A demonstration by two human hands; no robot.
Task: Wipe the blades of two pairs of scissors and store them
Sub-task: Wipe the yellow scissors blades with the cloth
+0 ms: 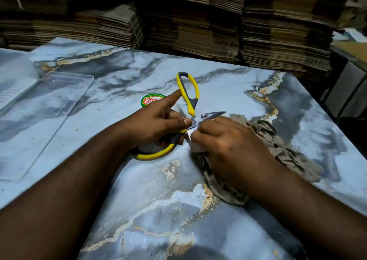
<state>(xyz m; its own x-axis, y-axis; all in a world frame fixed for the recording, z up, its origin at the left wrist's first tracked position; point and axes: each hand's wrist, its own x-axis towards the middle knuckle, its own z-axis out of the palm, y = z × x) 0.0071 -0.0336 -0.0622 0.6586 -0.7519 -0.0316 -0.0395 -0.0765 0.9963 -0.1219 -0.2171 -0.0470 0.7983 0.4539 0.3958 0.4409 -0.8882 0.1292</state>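
Head view: mid-wipe on one pair only. Yellow-and-grey-handled steel scissors (188,95) held spread wide over the marble-patterned blue-grey table (228,85). Left hand (158,124) curled round the lower handle loop, index finger stretched out against the upper one, thumb near the pivot. Right hand (230,140) closed on a crumpled grey-brown cloth (288,154), pinching it round the nearer blade beside the pivot; other blade tip poking out bare above the knuckles. No second pair visible anywhere. Clear plastic lidded box (49,101) lying open at far left, well apart from the scissors, probably the storage place. Judged early: first pair partly wiped, nothing stored, second pair not started.
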